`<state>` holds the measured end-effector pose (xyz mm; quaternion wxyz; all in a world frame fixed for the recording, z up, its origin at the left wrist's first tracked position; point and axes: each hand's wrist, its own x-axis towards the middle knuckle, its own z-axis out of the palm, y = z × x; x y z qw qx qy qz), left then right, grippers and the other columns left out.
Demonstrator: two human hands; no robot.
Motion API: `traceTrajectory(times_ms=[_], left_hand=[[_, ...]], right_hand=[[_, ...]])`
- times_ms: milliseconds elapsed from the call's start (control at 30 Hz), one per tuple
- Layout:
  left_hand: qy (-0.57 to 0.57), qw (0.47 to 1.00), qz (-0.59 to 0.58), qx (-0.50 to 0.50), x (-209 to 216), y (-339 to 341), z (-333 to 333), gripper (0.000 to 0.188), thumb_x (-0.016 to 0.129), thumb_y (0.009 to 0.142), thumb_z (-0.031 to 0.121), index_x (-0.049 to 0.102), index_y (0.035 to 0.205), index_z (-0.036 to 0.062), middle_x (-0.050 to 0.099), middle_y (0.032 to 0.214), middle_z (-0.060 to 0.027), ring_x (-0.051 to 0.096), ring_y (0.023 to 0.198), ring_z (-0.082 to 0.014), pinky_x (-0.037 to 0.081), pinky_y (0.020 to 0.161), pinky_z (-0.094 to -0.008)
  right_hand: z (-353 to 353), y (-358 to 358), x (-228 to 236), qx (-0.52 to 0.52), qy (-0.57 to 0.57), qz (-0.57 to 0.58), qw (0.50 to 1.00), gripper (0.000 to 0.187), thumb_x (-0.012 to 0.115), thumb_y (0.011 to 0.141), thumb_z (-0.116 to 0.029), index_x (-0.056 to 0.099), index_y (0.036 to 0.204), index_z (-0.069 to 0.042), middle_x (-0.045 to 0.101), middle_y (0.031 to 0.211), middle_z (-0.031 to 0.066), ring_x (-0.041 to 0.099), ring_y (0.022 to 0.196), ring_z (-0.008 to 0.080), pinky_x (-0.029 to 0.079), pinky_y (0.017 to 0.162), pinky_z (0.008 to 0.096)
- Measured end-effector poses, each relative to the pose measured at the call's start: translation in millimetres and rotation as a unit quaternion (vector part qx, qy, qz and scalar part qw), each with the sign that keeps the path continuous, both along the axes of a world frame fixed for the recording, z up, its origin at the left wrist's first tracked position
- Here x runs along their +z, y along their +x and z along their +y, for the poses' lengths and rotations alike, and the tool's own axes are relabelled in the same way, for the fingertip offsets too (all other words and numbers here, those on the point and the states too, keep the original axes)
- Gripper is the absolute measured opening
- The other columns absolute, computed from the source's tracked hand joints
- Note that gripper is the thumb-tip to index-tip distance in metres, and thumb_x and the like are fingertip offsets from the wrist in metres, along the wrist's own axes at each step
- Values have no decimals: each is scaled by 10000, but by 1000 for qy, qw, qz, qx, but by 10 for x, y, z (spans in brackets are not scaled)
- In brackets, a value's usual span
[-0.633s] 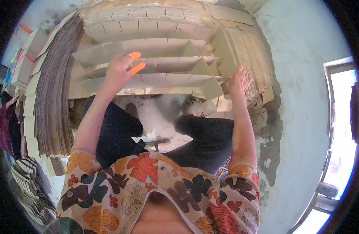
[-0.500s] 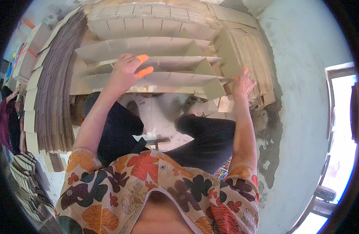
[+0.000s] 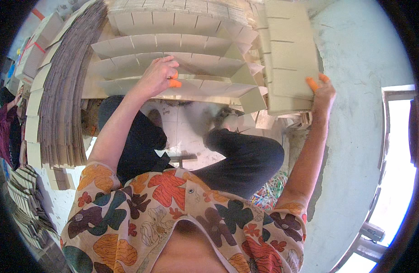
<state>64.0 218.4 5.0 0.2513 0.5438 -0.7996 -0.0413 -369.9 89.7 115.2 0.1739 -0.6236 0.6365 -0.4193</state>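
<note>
My right hand (image 3: 324, 91), with orange finger covers, grips the right edge of a slotted cardboard strip (image 3: 289, 59), its broad face turned toward me. My left hand (image 3: 161, 76) is over the middle of the nearest standing cardboard strip (image 3: 205, 86). Its orange-covered thumb and finger are drawn close together; whether anything is pinched there cannot be made out. More slotted strips (image 3: 173, 43) stand on edge in rows beyond, with short cross pieces (image 3: 252, 100) set through their right ends.
A tall stack of cardboard sheets (image 3: 63, 95) stands on the left, with boxes (image 3: 34, 59) behind it. A wall (image 3: 355, 136) borders the right side. Another person's sleeve (image 3: 8, 132) shows at far left. Coloured strips (image 3: 271, 191) lie in a tangle beside my right leg.
My right hand has moved right and now holds a cardboard strip that faces me. My left hand has shifted slightly right, and its spread thumb and finger have come together.
</note>
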Motion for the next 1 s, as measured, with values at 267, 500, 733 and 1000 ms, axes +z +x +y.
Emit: traceTrajectory(times_ms=[267,500,733,1000], left_hand=[[96,995,35,7,63,1,5,312,757,642,236,539,640,13,617,933,-104,560,1013,-313,415,879,-411],[63,996,70,-11,25,-5,-27,330,752,627,214,501,603,1,557,740,-104,559,789,-323,433,745,-417],[12,999,53,1,34,-3,19,290,718,692,275,565,689,29,577,711,-99,569,785,-299,433,729,-406],[11,995,88,38,150,-376,34,355,718,742,315,635,1015,103,643,873,-132,606,844,-336,487,724,-424]], right_hand=[[164,201,-623,30,164,-128,978,257,682,771,-223,596,723,15,491,670,1,424,638,131,384,567,341],[98,-115,-802,35,108,-148,982,227,656,802,-172,685,908,27,618,800,36,538,717,117,443,636,274],[280,-8,-166,9,74,-320,945,261,680,805,-85,632,1026,46,648,891,92,613,746,163,520,651,282],[625,782,164,157,5,25,987,352,701,762,-35,627,1104,8,671,1018,91,603,829,92,503,723,248]])
